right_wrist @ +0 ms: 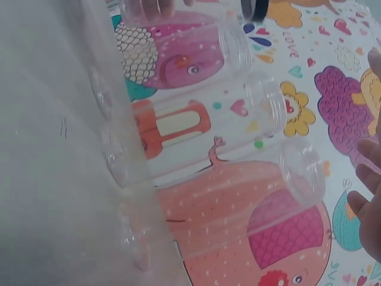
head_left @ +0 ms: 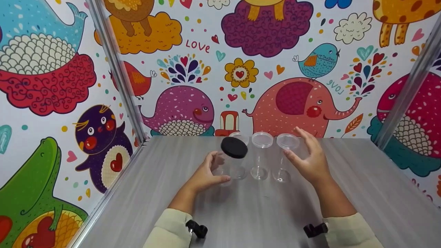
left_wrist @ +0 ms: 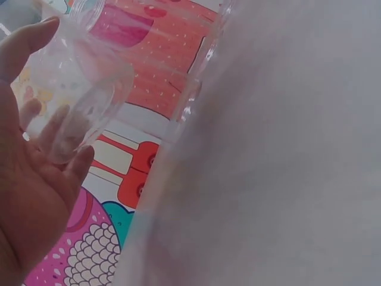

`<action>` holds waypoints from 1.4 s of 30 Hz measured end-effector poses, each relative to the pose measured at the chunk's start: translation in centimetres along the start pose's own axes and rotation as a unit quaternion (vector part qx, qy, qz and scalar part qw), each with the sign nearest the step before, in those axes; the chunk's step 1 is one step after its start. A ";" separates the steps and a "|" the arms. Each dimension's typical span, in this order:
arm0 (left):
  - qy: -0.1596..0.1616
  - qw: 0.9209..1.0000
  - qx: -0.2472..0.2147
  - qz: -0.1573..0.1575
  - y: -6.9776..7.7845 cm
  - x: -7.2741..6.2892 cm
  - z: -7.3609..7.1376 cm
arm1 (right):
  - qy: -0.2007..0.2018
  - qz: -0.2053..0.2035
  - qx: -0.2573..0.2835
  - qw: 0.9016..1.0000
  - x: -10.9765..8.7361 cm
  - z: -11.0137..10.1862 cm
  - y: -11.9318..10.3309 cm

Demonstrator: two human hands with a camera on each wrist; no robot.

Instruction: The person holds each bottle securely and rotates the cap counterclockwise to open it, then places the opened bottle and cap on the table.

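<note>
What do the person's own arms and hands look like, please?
The left hand and right hand are bare, with no gloves visible. The left sleeve and right sleeve are pale cream. A small black fitting sits by the left sleeve's end, a similar one by the right's; no cables show.

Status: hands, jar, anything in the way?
Left hand gripping clear plastic jar with round black lid. Right hand beside rightmost tall clear plastic cylinder, contact unclear. Leftmost cylinder partly behind held jar.

Three jars [head_left: 260, 160] abreast on tabletop [head_left: 262, 217]
</note>
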State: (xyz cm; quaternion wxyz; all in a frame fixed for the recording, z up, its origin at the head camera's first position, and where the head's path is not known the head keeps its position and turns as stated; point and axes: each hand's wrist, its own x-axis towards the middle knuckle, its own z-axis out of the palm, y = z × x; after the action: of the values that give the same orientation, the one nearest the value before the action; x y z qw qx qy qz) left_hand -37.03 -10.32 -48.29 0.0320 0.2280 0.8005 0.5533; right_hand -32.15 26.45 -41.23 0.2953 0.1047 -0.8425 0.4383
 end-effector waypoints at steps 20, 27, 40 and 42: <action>-0.009 0.997 0.065 0.036 2.4 0.0 3.2 | -0.124 -0.005 -0.009 0.992 -0.8 2.0 -1.5; -0.003 0.996 0.082 0.032 3.3 -0.1 3.9 | -0.166 0.021 0.008 0.986 -1.3 3.0 -1.9; -0.022 0.992 0.127 0.017 3.6 -0.3 4.4 | -0.181 0.042 -0.013 0.983 -1.9 4.3 -2.1; -0.025 0.991 0.131 0.016 3.7 -0.3 4.4 | -0.181 0.047 -0.022 0.982 -2.0 4.4 -2.1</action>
State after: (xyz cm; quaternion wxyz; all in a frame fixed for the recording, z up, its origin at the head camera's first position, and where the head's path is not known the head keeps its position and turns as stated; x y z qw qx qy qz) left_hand -34.22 -5.55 -46.72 0.0131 0.2572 0.8614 0.4378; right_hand -31.39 21.48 -42.92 0.1188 0.1361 -0.8954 0.4069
